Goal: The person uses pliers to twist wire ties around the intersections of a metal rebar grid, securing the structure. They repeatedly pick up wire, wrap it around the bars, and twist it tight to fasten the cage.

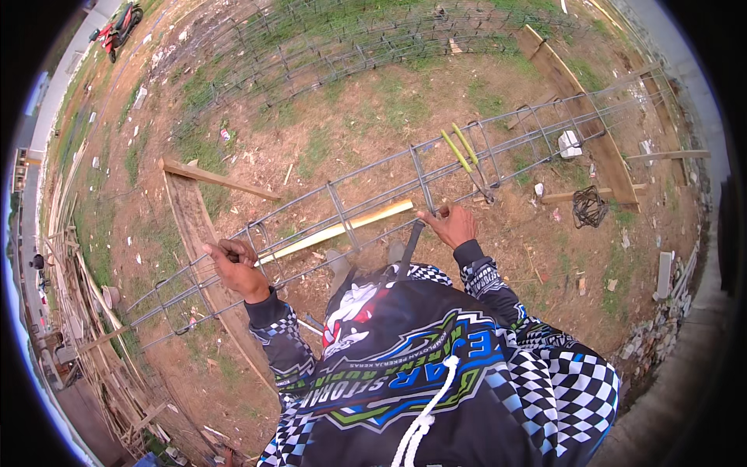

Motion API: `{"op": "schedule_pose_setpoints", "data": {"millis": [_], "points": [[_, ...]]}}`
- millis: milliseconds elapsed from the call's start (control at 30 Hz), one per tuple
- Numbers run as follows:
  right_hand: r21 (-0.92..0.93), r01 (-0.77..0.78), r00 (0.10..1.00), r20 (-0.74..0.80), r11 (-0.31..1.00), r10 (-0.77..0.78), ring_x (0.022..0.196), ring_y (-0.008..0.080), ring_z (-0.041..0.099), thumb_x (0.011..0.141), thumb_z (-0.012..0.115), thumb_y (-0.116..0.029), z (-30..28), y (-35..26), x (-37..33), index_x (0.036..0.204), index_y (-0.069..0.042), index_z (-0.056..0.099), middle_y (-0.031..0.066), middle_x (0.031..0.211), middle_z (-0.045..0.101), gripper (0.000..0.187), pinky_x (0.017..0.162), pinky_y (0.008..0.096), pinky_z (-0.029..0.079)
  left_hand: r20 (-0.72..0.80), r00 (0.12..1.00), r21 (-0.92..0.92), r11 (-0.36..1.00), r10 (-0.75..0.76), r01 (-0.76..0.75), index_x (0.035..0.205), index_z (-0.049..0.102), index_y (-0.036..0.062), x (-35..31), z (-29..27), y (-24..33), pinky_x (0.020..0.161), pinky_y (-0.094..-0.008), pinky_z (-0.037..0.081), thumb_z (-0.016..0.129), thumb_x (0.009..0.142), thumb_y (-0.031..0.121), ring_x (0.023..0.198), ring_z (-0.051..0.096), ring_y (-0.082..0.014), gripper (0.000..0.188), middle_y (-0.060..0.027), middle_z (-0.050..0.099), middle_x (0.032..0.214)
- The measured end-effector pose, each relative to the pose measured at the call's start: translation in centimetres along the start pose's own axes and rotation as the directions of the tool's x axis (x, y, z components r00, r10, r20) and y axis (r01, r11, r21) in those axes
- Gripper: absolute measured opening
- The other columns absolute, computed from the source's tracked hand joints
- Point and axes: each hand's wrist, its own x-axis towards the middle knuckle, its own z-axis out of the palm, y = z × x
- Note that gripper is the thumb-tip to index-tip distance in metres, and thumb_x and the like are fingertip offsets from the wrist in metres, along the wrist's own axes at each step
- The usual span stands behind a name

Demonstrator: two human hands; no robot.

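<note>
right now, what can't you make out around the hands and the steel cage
All in the head view:
Left hand: its curled fingers hide whether they pinch anything.
Right hand: its fingers hide whether it grips the dark strip or the steel cage.
Patterned shirt: hides the waist, and is cut off by the lower edge.
Red motorbike: too small for details.

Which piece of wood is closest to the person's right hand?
The pale yellow stick along the metal cage: one end lies near the right hand, while the brown boards are farther away.
</note>
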Motion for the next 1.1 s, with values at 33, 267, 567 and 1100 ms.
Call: {"op": "schedule_pose_setpoints", "data": {"millis": [33,267,567,1100], "points": [[-0.03,-0.007,1.0,0.015,1.0,0.008,0.082,0.039,0.066,0.07,0.073,-0.061,1.7,1.0,-0.7,0.083,0.001,0.067,0.0226,0.083,0.067,0.064,0.075,0.0473,0.05,-0.002,1.0,0.004,1.0,-0.019,0.019,0.064,0.042,0.0085,-0.2,0.1,-0.5,0.041,-0.0249,0.023,0.035,0.099,0.058,0.042,0.03,-0.0101,0.061,-0.0011,0.038,0.052],[0.253,0.07,0.991,0.092,0.965,-0.096,0.08,0.0452,0.061,0.079,0.064,-0.025,9.8,5.1,3.4,0.094,0.004,0.062,0.0277,0.08,0.062,0.033,0.071,0.0477,0.049,0.071,0.992,0.063,0.993,-0.101,0.097,0.062,0.044,0.008,-2.2,3.9,-2.7,0.042,-0.024,0.024,0.038,0.099,0.057,0.043,0.033,-0.0091,0.062,-0.0011,0.04,0.052],[0.366,0.097,0.972,0.165,0.926,-0.167,0.078,0.0451,0.06,0.082,0.059,-0.021,8.8,5.1,3.2,0.094,0.003,0.058,0.0279,0.078,0.06,0.027,0.067,0.0476,0.046,0.106,0.99,0.077,0.994,-0.091,0.083,0.061,0.043,0.0093,-2.6,3.6,-3.1,0.042,-0.0236,0.024,0.036,0.1,0.055,0.042,0.031,-0.0083,0.061,-0.0006,0.039,0.05],[-0.015,0.145,0.785,0.611,0.989,-0.106,0.092,0.0363,0.067,0.085,0.061,-0.057,3.1,3.9,3.1,0.114,0.009,0.061,0.0267,0.097,0.068,0.073,0.081,0.0414,0.051,0.021,0.997,-0.352,0.934,0.071,-0.059,0.062,0.039,0.0098,-4.1,3.0,-0.7,0.042,-0.0258,0.019,0.03,0.1,0.057,0.043,0.023,-0.0094,0.062,0.0006,0.029,0.048]]}}
